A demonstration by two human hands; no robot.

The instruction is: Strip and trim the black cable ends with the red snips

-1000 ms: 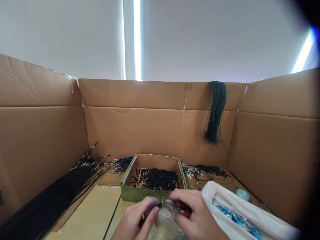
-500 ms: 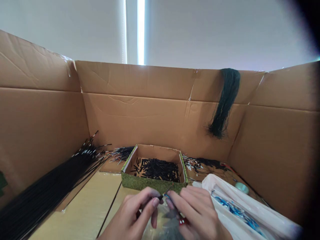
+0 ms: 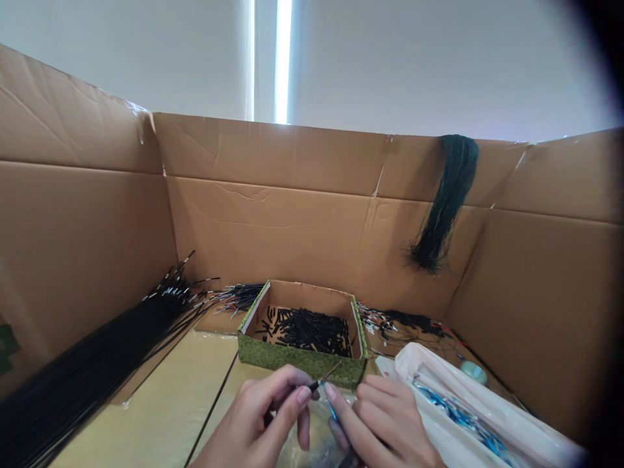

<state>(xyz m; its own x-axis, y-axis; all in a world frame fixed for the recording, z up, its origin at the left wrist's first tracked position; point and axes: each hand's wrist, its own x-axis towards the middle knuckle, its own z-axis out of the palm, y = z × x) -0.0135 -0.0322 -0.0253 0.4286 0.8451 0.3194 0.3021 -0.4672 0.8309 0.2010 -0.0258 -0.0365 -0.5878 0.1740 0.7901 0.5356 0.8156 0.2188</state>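
My left hand (image 3: pixel 266 416) pinches the end of a black cable (image 3: pixel 314 385) between thumb and fingers, in front of the green box. From the cable's tip a thin brownish wire (image 3: pixel 334 370) sticks up to the right. A thin blue wire (image 3: pixel 332 409) runs down from the same tip to my right hand (image 3: pixel 385 419), whose thumb and index finger close on it. Part of a dark tool (image 3: pixel 347 459) shows beneath the right palm; most of it is hidden. Behind the hands, the green patterned box (image 3: pixel 292 357) holds many short black tube pieces (image 3: pixel 314 330).
Long black cables (image 3: pixel 97 364) lie along the left cardboard wall (image 3: pixel 82 221). More cable ends (image 3: pixel 244 297) sit behind the box. At right are a white plastic bag (image 3: pixel 453 364) with blue strands and a roll of tape (image 3: pixel 472 372). Dark threads (image 3: pixel 448 201) hang over the back wall.
My right hand has shifted slightly and lowered, so the blue wire shows more plainly. The tool's red part is now mostly out of sight. My left hand keeps its pinch.
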